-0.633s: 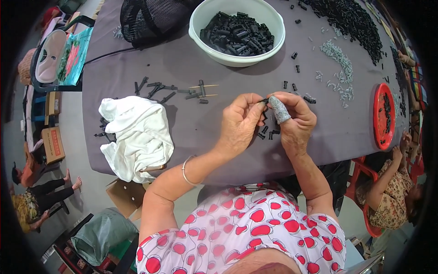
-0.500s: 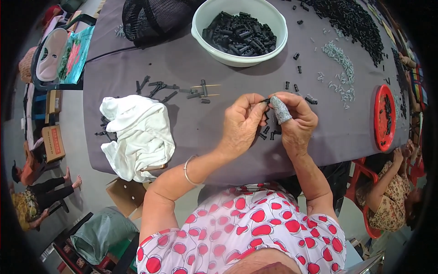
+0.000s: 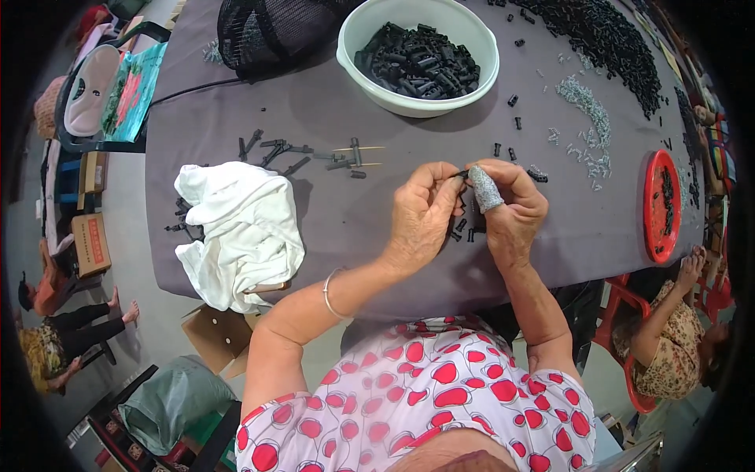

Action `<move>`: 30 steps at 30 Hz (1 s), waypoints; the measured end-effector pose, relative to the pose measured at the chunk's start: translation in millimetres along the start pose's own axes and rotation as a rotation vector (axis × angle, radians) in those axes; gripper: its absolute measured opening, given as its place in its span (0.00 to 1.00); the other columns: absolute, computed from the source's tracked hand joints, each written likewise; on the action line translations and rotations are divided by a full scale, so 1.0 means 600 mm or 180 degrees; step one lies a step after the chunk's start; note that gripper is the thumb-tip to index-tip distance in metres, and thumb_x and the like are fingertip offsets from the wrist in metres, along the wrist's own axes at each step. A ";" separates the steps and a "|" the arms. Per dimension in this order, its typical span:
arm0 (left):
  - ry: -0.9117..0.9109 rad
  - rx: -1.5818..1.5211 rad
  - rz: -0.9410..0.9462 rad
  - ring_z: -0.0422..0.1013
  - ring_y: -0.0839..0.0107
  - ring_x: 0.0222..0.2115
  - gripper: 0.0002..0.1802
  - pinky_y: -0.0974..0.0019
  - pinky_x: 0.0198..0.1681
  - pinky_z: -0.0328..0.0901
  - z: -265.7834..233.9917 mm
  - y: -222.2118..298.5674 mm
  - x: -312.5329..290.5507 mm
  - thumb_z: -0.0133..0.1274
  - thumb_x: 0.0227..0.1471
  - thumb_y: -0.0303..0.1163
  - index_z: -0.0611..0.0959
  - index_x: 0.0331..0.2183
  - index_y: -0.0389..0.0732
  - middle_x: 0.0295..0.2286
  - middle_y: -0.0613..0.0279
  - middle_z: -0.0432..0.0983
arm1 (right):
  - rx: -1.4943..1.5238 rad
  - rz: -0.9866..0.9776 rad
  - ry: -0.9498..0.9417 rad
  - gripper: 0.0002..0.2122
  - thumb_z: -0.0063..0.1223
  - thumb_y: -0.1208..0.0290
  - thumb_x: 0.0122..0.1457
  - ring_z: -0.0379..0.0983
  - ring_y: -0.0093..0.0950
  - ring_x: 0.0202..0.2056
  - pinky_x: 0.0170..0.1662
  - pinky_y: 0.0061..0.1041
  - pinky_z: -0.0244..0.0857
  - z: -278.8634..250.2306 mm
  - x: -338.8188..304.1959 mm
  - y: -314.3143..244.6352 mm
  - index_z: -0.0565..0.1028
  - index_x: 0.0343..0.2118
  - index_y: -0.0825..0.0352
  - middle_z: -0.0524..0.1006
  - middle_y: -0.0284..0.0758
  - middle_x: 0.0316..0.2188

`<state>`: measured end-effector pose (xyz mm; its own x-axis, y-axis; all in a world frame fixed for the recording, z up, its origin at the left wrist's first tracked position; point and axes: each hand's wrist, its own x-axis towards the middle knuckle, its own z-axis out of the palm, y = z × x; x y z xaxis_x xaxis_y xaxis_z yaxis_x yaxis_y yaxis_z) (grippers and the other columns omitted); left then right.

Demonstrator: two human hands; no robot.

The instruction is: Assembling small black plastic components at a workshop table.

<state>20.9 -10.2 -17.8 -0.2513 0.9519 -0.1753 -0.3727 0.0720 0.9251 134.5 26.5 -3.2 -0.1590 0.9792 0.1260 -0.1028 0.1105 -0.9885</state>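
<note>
My left hand [image 3: 421, 208] and my right hand [image 3: 511, 206] meet over the near part of the table, fingers closed in a pinch. Between their fingertips is a small black plastic part [image 3: 462, 174], mostly hidden by the fingers. A speckled grey cover [image 3: 486, 189] wraps one digit of my right hand. Several loose black parts [image 3: 459, 226] lie just below the hands. More small black parts [image 3: 504, 149] lie beyond them. To the left are longer black pieces [image 3: 296, 166] and two thin wooden sticks [image 3: 370, 164], with dark pieces across them.
Beyond my hands stands a white bowl [image 3: 354, 79] full of black parts. A black mesh bag [image 3: 275, 39] is beside it. White cloth [image 3: 240, 228] lies at left, a red tray [image 3: 654, 236] at right. Small grey pieces [image 3: 590, 110] and a black heap [image 3: 605, 39] cover the far right.
Both hands stay pinched together in nearly the same place. The whole view has shifted slightly; little else differs.
</note>
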 end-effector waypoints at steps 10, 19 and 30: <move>-0.0001 0.0167 0.0090 0.68 0.82 0.22 0.07 0.77 0.26 0.67 -0.002 -0.001 -0.001 0.49 0.56 0.26 0.75 0.36 0.32 0.26 0.65 0.74 | 0.0000 -0.0065 -0.0143 0.05 0.51 0.86 0.53 0.73 0.19 0.26 0.27 0.18 0.70 0.003 0.007 -0.004 0.74 0.33 0.73 0.75 0.34 0.30; -0.0090 0.0091 -0.0048 0.68 0.82 0.22 0.08 0.77 0.26 0.67 -0.007 0.010 -0.002 0.49 0.56 0.26 0.75 0.37 0.30 0.27 0.64 0.75 | -0.0398 -0.0337 -0.0414 0.08 0.55 0.86 0.48 0.72 0.20 0.30 0.33 0.19 0.68 -0.011 0.011 0.013 0.73 0.32 0.72 0.75 0.34 0.31; -0.0816 -0.1293 -0.1128 0.73 0.73 0.33 0.09 0.73 0.34 0.68 -0.031 0.040 0.022 0.49 0.55 0.26 0.78 0.35 0.30 0.31 0.56 0.76 | -0.1361 -0.1495 -0.0590 0.21 0.58 0.85 0.39 0.71 0.28 0.31 0.37 0.24 0.66 -0.016 0.011 0.012 0.69 0.40 0.68 0.72 0.38 0.37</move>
<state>-8.1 -1.5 -4.0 0.1557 0.9358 -0.3162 -0.7190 0.3268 0.6134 141.8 35.6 -10.5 -0.3627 0.7691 0.5263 0.1904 0.6140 -0.7660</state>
